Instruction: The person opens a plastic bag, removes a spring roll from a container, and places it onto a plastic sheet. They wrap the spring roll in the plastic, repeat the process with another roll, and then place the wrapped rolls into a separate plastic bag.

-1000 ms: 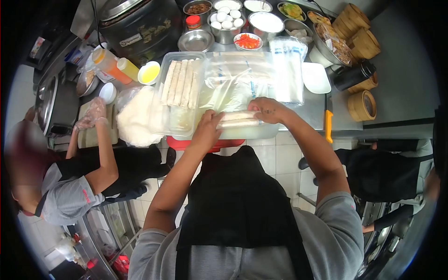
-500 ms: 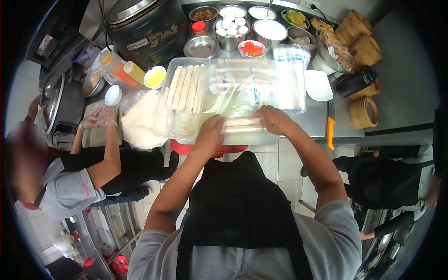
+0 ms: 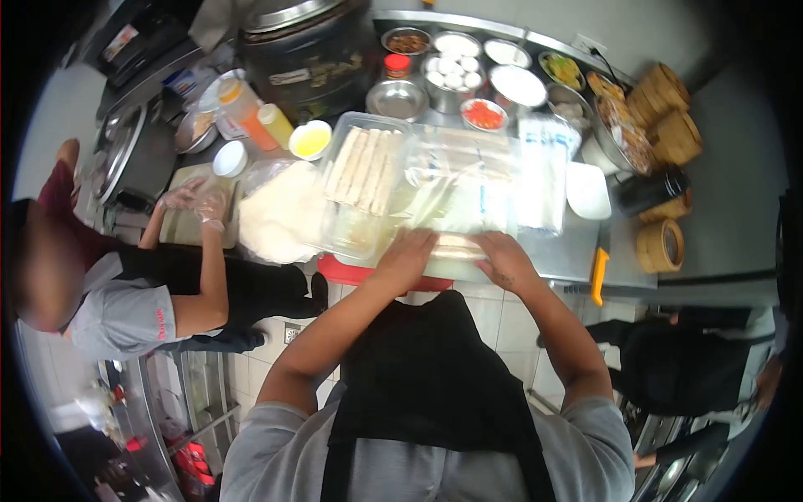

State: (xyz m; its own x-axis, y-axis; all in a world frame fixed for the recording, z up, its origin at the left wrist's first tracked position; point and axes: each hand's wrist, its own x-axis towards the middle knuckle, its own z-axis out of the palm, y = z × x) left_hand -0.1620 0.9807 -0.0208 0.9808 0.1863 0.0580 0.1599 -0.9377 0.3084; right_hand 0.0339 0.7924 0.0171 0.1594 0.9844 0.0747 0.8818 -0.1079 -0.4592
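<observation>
A pale roll [image 3: 457, 246] lies at the near edge of a clear plastic sheet [image 3: 456, 201]. My left hand [image 3: 408, 257] rests over its left end, fingers flat and pointing away from me. On its right end lies my right hand [image 3: 506, 257], fingers spread across it. Under the far part of the sheet, more long shapes show faintly. Left of the sheet, a clear plastic tray [image 3: 358, 236] holds several long pale rolls [image 3: 365, 171] side by side. Right of the sheet are folded plastic bags [image 3: 544, 180].
A co-worker's gloved hands [image 3: 199, 201] are over a board at the left. Bowls, a bowl of eggs [image 3: 452, 71], squeeze bottles [image 3: 247, 113] and a large black pot [image 3: 309, 67] stand behind. An orange-handled tool [image 3: 599, 276], black flask [image 3: 652, 191] and bamboo steamers [image 3: 661, 245] are at the right.
The whole view has shifted and tilted, so the table appears further right and lower. My fingers now lie flatter across the roll, and both hands are more extended over it.
</observation>
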